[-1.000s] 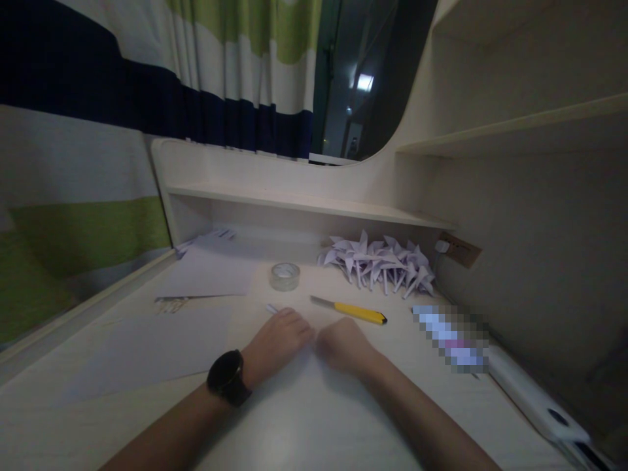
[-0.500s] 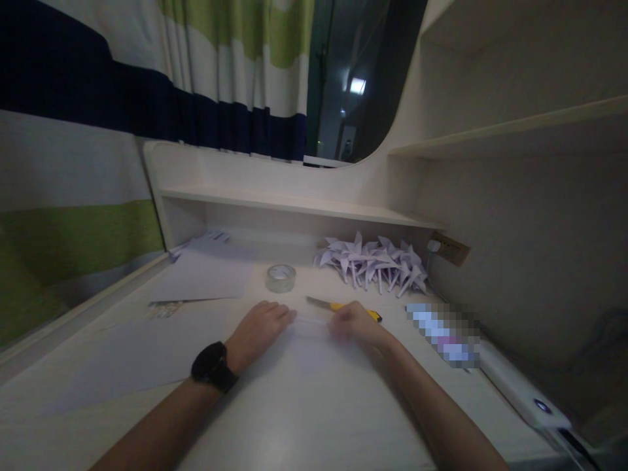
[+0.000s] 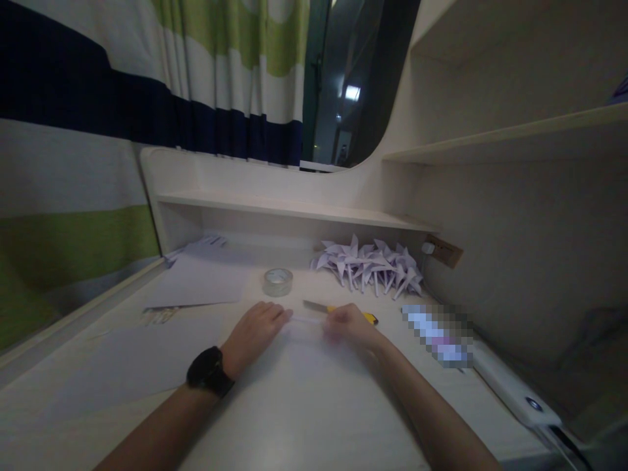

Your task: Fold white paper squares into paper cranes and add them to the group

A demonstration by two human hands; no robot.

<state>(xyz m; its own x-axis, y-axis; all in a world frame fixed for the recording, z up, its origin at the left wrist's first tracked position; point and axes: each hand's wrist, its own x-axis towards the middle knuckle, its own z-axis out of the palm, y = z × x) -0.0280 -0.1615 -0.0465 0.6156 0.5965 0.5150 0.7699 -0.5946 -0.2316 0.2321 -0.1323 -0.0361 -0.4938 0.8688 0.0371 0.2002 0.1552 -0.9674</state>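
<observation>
My left hand [image 3: 258,332], with a black watch [image 3: 210,371] on its wrist, has its fingers closed on the left end of a small white sheet of paper [image 3: 307,350]. At the sheet's right end, the fingers of my right hand [image 3: 350,327] are closed on the paper, somewhat blurred. The paper's far edge looks like a narrow rolled strip between the two hands. Just behind my right hand lies a yellow utility knife [image 3: 316,306] with its blade out, partly hidden by that hand. A roll of clear tape [image 3: 277,282] sits beyond my left hand.
Several white paper pinwheels [image 3: 367,263] are heaped at the back right. Stacked paper [image 3: 201,278] lies at the back left, and another sheet [image 3: 132,363] lies nearer. A pixelated flat object [image 3: 436,333] and a white power strip [image 3: 513,386] line the right side.
The view has shifted slightly, moving the scene a little left and down. Both hands keep hold of the paper in nearly the same position.
</observation>
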